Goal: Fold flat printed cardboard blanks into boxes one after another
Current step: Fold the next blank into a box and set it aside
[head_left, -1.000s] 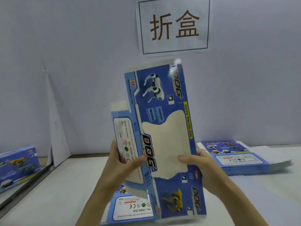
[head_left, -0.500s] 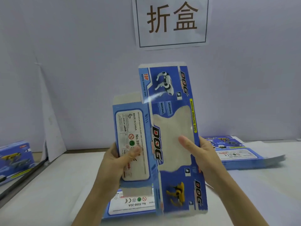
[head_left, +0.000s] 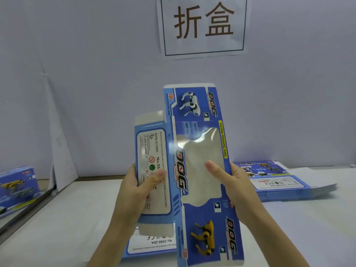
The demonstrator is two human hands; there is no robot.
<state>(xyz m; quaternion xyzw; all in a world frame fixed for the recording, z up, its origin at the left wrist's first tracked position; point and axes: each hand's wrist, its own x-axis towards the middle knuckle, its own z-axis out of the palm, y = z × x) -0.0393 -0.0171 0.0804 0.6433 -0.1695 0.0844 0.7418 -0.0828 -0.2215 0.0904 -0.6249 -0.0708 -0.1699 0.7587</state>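
The cardboard blank (head_left: 200, 105) is held upright in the air above the table (head_left: 57, 228), with its long axis near vertical and its printed face toward the camera. The print is glossy blue with "DOG" lettering, a white robot dog near the top and a yellow one near the bottom. The main panel has an irregular cut-out window covered with clear, reflective film. A narrower side panel joins it at the left along a straight crease and carries a white label with small text and symbols. The end flaps of this panel are plain grey board.

The left hand (head_left: 134, 191) grips the side panel, thumb on the label and fingers behind. The right hand (head_left: 237, 187) grips the right edge of the main panel, thumb on the window film and fingers behind the board.

A second flat blank (head_left: 152, 245) lies on the table below the held one. A stack of flat blanks (head_left: 289, 184) lies at the right. A folded box (head_left: 17, 187) sits at the far left.
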